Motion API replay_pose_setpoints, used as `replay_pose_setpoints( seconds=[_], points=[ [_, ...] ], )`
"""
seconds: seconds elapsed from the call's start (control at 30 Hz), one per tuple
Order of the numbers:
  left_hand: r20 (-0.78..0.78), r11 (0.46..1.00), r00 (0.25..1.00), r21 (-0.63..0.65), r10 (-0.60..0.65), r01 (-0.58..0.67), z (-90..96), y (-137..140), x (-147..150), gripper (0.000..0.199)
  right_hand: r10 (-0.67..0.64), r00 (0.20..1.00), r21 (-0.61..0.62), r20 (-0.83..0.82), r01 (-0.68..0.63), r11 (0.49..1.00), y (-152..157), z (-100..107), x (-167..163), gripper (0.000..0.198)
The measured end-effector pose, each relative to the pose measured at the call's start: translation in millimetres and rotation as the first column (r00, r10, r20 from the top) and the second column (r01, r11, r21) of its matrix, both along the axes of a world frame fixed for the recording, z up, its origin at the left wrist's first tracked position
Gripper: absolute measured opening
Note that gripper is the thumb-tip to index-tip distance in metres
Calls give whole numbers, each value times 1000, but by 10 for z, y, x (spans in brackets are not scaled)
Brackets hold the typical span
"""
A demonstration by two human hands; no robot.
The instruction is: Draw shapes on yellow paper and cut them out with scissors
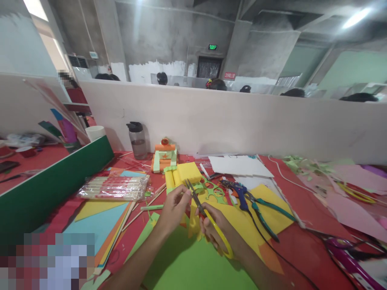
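My right hand (213,225) grips a pair of scissors (219,233) with yellow handles, its blades pointing up and away from me and parted at the tips. Close beside the blades, my left hand (177,201) has thumb and fingers pinched together; what they hold, if anything, is too small to make out. Both hands are above green paper (187,262) and yellow paper (238,219). Just beyond them lies a yellow paper block (190,172) next to yellow rolls. Behind it stands an orange and pale green paper model (165,156) with a star on its front.
Bagged sticks (113,188) lie on coloured sheets at left, below a green divider (57,181). A bottle (138,141) stands by the white partition (193,117). At right are a blue glue gun (241,195) with a cord, teal-handled pliers (266,213) and white board (238,166).
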State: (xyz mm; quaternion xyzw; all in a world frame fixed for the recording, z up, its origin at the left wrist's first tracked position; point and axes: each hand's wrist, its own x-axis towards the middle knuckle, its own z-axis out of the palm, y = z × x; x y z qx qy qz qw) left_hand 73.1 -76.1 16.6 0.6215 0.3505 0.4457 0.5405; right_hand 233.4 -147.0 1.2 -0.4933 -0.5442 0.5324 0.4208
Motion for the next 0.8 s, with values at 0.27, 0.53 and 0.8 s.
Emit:
replay_pose_setpoints(
  seconds=[0.27,0.53,0.8],
  points=[
    [22,999,999,-10,-35,35,-31,-1,11,34,23,1000,24,5,-23,999,24,-56,35,64],
    [15,999,999,-4,-49,49,-13,-8,9,34,66,996,-36,-58,-68,997,36,-102,75,56],
    [-5,999,999,11,-49,49,-31,-3,6,35,53,997,-78,-63,-58,995,43,-101,73,56]
  ],
)
